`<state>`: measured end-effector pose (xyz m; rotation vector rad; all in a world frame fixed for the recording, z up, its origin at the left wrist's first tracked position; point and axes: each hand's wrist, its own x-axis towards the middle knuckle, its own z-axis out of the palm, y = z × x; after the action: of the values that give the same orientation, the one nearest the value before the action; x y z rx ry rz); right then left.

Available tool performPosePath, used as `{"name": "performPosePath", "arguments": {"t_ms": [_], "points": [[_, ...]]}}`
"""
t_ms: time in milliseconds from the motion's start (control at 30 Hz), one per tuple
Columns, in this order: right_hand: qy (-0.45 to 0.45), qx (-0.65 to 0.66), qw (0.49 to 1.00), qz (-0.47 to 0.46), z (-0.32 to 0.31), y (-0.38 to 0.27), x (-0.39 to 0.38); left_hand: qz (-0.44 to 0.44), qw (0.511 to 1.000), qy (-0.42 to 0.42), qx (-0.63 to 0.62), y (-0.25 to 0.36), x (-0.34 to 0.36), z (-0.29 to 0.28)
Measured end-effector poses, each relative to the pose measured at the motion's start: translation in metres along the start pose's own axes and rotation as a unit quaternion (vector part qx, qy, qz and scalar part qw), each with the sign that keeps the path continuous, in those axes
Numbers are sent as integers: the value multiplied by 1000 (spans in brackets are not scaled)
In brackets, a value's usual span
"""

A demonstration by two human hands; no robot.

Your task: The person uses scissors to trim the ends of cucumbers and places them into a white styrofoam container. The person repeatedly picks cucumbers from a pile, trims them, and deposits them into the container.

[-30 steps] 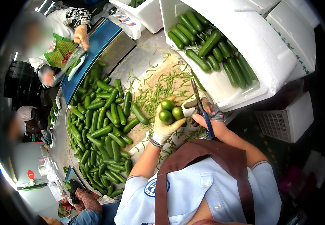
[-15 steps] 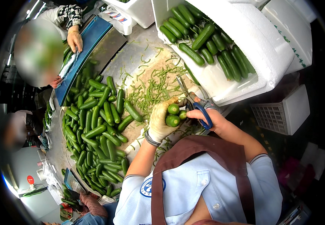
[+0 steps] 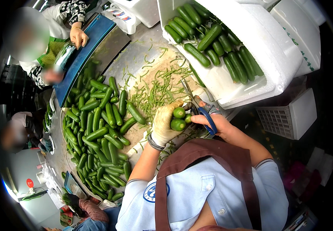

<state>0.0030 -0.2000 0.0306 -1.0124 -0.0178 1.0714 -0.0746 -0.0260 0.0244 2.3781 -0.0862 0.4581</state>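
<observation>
My left hand [image 3: 163,125], in a pale glove, is closed around several small cucumbers [image 3: 178,124] held end-on, their round green ends toward me. Blue-handled scissors [image 3: 207,119] sit in my right hand [image 3: 221,122], blades pointing away past the cucumbers. The right thumb rests against one of the cucumber ends. A dark wrap covers part of the right fingers, and the cucumbers' far ends are hidden. Beyond both hands, cut green stems [image 3: 157,90] lie scattered over the tabletop [image 3: 141,59].
A large cucumber pile [image 3: 101,134] covers the table's left. At the far right stands a white foam box [image 3: 266,50] holding cucumbers. A white plastic crate [image 3: 280,121] is lower right. Across a blue ledge [image 3: 87,50], a co-worker's gloved hand [image 3: 78,36] shows; other people work at left.
My hands, the cucumbers and the scissors have barely moved. Across the blue ledge, the co-worker has leaned back, and their hands have shifted around a clear bag.
</observation>
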Motion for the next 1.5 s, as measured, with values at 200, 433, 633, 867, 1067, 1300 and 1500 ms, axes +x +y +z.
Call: {"name": "performPosePath", "arguments": {"t_ms": [200,433,633,867,1067,1300,1500], "points": [[-1,16,1000,-25,-9,11,5,18,1000,10,10,2,3,-3],[-9,-3,1000,21,-9,7,2,-14,1000,-28,5,4,2,-7],[-9,-4,998,62,-5,2,0,-9,999,-31,8,4,1,-7],[24,-36,995,94,6,-15,-11,-2,1000,-14,17,4,1,-6],[4,-31,999,37,-1,-1,-5,9,999,-25,29,1,-1,-3],[-24,-7,1000,11,-10,7,-1,-12,998,-49,42,3,-3,-5],[-32,17,999,5,-13,13,1,-10,999,-29,28,2,-4,-3]]}}
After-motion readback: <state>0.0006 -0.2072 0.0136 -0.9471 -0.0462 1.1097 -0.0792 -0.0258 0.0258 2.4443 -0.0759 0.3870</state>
